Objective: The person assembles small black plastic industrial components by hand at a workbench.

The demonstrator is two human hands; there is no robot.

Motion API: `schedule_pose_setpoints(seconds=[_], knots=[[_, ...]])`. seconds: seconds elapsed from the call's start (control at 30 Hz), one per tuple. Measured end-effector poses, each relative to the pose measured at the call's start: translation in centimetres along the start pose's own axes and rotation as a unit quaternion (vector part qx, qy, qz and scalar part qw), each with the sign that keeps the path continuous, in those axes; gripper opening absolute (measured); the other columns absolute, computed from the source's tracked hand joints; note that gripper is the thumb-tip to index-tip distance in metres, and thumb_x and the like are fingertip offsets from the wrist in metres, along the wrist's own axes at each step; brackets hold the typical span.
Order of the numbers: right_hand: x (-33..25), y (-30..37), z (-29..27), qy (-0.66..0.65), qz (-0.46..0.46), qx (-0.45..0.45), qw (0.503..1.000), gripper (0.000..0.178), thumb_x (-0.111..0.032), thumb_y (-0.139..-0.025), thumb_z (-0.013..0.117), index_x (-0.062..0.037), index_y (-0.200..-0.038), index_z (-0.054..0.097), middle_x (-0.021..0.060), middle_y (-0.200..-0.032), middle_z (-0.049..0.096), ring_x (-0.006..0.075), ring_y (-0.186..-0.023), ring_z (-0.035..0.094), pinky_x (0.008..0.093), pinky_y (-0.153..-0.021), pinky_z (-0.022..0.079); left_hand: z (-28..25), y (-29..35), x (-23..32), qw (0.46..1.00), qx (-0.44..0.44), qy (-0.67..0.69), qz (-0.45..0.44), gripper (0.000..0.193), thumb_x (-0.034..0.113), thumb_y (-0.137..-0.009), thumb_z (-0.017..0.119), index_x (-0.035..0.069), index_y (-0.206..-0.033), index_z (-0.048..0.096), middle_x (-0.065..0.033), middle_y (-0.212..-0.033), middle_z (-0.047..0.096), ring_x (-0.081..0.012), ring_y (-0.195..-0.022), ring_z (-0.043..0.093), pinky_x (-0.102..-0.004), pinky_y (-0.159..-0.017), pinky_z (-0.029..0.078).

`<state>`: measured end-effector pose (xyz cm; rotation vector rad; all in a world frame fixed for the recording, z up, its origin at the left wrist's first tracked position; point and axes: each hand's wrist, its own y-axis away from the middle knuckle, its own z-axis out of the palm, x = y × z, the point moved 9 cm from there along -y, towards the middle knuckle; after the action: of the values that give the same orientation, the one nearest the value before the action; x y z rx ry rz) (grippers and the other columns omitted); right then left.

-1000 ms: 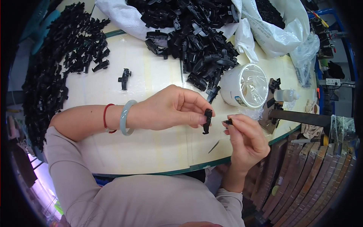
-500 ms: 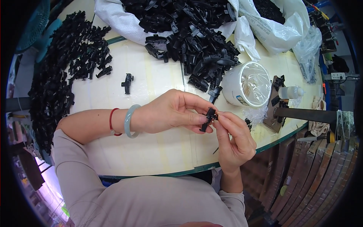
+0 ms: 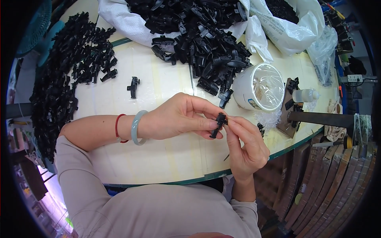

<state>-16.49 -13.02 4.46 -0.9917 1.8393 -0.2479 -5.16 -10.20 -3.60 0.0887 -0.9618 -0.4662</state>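
Black plastic, one small part [image 3: 217, 126]: held above the surface [image 3: 151, 162], taken as the centre of the clock face for this entry.

Head view. Left hand [image 3: 180, 117], reaching in from nine o'clock: grip pinched on the part between thumb and fingers. Pale green bangle [image 3: 138, 127] and red cord bracelet [image 3: 119, 127], both worn at that wrist. Right hand [image 3: 248, 146], set at four o'clock: thumb and fingertips brought together at the part's right side; whether that grip held a separate small piece could not be told.

Single black part [image 3: 133, 87], lying alone at ten o'clock. Spread of similar black parts [image 3: 81, 65], farther out at ten. Heap of larger black parts [image 3: 202, 47], at twelve, partly on white sacking [image 3: 127, 22]. White tub [image 3: 243, 89], between one and two, clear film inside. White bag [image 3: 305, 33] with dark contents, at one, well apart. Clear plastic bag [image 3: 322, 51], at two. Translucent bottle [image 3: 304, 96], also at two. Dark metal bar [image 3: 321, 118], at three. Thin dark rod [image 3: 226, 157], near half past five, beside the right hand.
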Motion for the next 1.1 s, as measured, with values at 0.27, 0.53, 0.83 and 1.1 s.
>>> schedule_pose_setpoints(seconds=[0.27, 0.53, 0.83, 1.1], knots=[[-0.8, 0.3, 0.2, 0.056, -0.004, -0.013, 0.998, 0.023, 0.011, -0.075, 0.069, 0.0041, -0.096, 0.067, 0.0171, -0.093, 0.068, 0.0244, -0.082, 0.067, 0.0281, -0.070, 0.054, -0.1, 0.0, 0.2, 0.998, 0.026, -0.040, 0.051, 0.028, 0.006, -0.090, 0.060, -0.004, -0.117, 0.059, -0.0111, -0.107, 0.065, -0.0172, -0.093, 0.066, -0.0259, -0.081, 0.056], [1.7, 1.3, -2.8, 0.051, 0.059, 0.054, 0.995, 0.029, 0.010, -0.071, 0.070, 0.0066, -0.099, 0.065, 0.0169, -0.096, 0.066, 0.0254, -0.078, 0.068, 0.0287, -0.066, 0.055, -2.7, 2.6, 0.0, 0.977, 0.176, -0.112, -0.049, 0.023, -0.001, -0.086, 0.061, -0.005, -0.109, 0.062, -0.0114, -0.094, 0.068, -0.0136, -0.081, 0.066, -0.0247, -0.073, 0.055], [3.8, 1.3, -5.5, 0.216, 0.070, -0.072, 0.971, 0.024, 0.005, -0.067, 0.071, -0.0028, -0.089, 0.068, 0.0068, -0.089, 0.061, 0.0232, -0.084, 0.055, 0.0321, -0.067, 0.046, -11.1, 12.8, 5.8, 0.811, 0.476, -0.338, 0.042, 0.023, -0.001, -0.082, 0.068, -0.003, -0.105, 0.064, -0.0053, -0.090, 0.062, -0.0084, -0.067, 0.063, -0.0174, -0.057, 0.051], [4.0, 0.6, -3.2, 0.216, 0.006, -0.160, 0.963, 0.020, 0.004, -0.067, 0.066, -0.0010, -0.086, 0.063, 0.0074, -0.093, 0.060, 0.0263, -0.084, 0.053, 0.0347, -0.072, 0.045, -1.8, 10.9, 7.1, 0.676, 0.315, -0.620, 0.242, 0.025, -0.003, -0.077, 0.071, 0.002, -0.101, 0.066, -0.0074, -0.092, 0.058, -0.0083, -0.061, 0.055, -0.0198, -0.051, 0.044]])
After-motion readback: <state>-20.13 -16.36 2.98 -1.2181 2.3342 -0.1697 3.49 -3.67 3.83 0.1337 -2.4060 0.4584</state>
